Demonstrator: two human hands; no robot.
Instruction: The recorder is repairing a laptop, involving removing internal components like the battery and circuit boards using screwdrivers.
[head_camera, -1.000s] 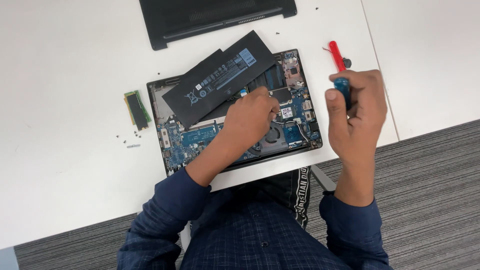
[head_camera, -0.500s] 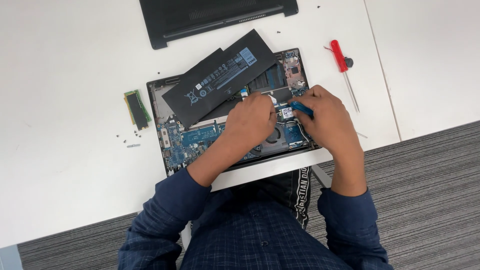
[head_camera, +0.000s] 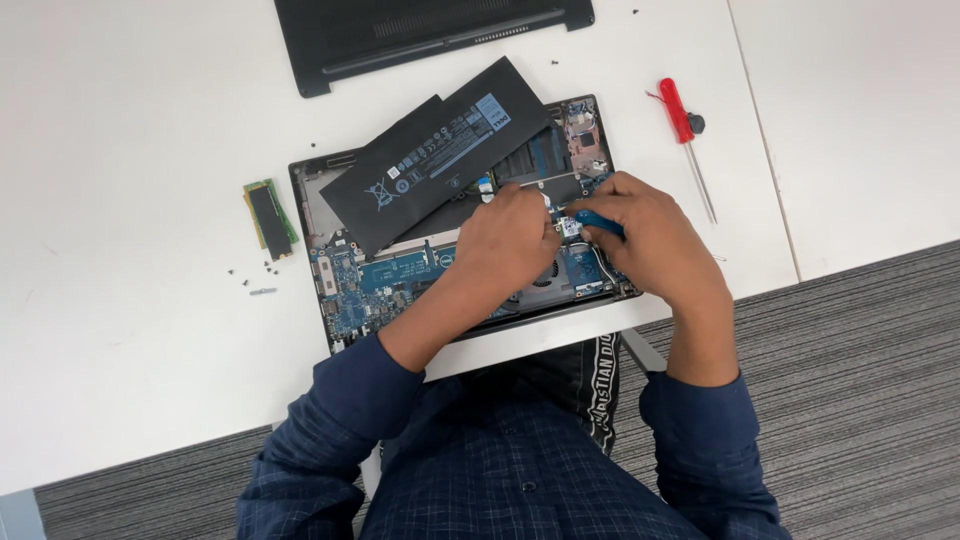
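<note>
Surface: white table (head_camera: 120, 330), grey carpet at 5 o'clock.
Laptop (head_camera: 400, 280): open, centre; battery (head_camera: 440, 150) loose at 12.
Left hand (head_camera: 510, 245): fingers curled, pressing the board.
Right hand (head_camera: 650, 240): gripping blue driver (head_camera: 598, 222).
Advice: I'd hold the driver upright, press lightly.
Spare: red screwdriver (head_camera: 680, 115) at 2.

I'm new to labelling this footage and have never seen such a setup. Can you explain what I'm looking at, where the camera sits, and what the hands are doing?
There is no machine here: a person works with two bare hands, filmed by a camera on their head that looks down. On the white table lies an opened laptop with its circuit board showing, and a flat black battery rests tilted across it. The left hand presses on the board. The right hand holds a small blue tool to the board. Nearby lie a red screwdriver, a small green memory card, loose screws and the black bottom cover.
</note>
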